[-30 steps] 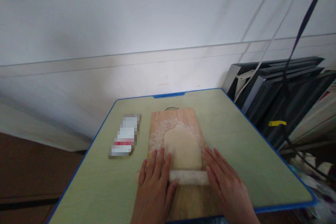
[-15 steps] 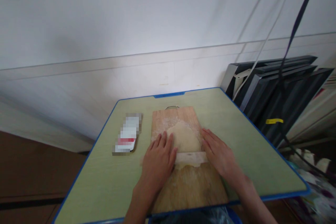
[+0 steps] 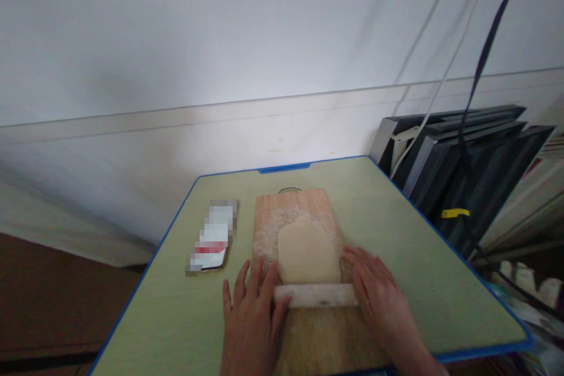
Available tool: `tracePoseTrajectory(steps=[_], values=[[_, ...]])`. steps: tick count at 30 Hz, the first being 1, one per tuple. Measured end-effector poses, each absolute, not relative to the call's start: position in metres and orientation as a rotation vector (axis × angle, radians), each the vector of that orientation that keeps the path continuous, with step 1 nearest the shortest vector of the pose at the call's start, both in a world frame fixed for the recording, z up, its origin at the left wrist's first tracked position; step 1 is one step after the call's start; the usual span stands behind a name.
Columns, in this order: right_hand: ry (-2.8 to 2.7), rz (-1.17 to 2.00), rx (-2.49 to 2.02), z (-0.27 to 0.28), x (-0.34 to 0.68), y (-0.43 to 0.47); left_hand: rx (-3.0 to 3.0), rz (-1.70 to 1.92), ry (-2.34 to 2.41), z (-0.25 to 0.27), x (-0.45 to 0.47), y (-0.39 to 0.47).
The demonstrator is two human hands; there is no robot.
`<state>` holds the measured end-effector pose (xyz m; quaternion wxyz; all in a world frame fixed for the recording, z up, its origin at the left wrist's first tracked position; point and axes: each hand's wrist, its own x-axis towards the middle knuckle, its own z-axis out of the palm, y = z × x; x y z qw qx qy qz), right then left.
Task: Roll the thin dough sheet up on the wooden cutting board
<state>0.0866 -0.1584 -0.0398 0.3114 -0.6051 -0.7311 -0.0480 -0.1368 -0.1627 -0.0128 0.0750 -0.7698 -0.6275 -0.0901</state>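
Observation:
A flattened sheet of dough [image 3: 308, 249] lies on a floured wooden cutting board [image 3: 291, 202]. Across the board, at the dough's near edge, is a pale rolling pin [image 3: 318, 295]. My left hand [image 3: 253, 311] rests over the pin's left end, fingers stretched and spread, thumb along the pin. On the pin's right end lies my right hand [image 3: 376, 294], palm down, its fingers extended forward and close together. Both ends of the pin are hidden under my hands.
The board sits on a light green folding table [image 3: 171, 311] with a blue rim. A phone [image 3: 214, 238] lies left of the board. Dark flat panels [image 3: 476, 164] lean beside the table at the right, with a dark strap [image 3: 496, 23] hanging before them. A white wall stands behind.
Both hands and the rolling pin have moved toward me, uncovering more of the dough. My left fingers are spread wider. The view has tilted slightly upward.

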Motion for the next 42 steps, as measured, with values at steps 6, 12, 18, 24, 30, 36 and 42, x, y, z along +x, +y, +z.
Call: tracePoseTrajectory(steps=[6, 12, 18, 24, 30, 36, 42], values=[[-1.868, 0.05, -1.558, -0.029, 0.088, -0.125, -2.338, -0.121, -1.942, 0.021, -0.119, -0.128], [-1.809, 0.126, -1.54, -0.035, 0.089, -0.144, -2.367, -0.164, -1.948, 0.009, -0.126, -0.148], [-1.781, 0.048, -1.523, -0.047, 0.085, -0.18, -2.435, -0.378, -1.697, -0.024, -0.151, -0.183], [-1.776, 0.136, -1.543, -0.039, 0.084, -0.152, -2.359, -0.228, -1.874, -0.003, -0.136, -0.157], [-1.782, 0.232, -1.547, -0.02, 0.086, -0.116, -2.408, -0.1, -1.91, 0.022, -0.123, -0.123], [-1.749, 0.275, -1.52, -0.031, 0.087, -0.139, -2.382, -0.161, -1.86, 0.007, -0.129, -0.141], [-1.793, 0.155, -1.467, -0.051, 0.089, -0.189, -2.319, -0.506, -1.655, -0.035, -0.147, -0.179]])
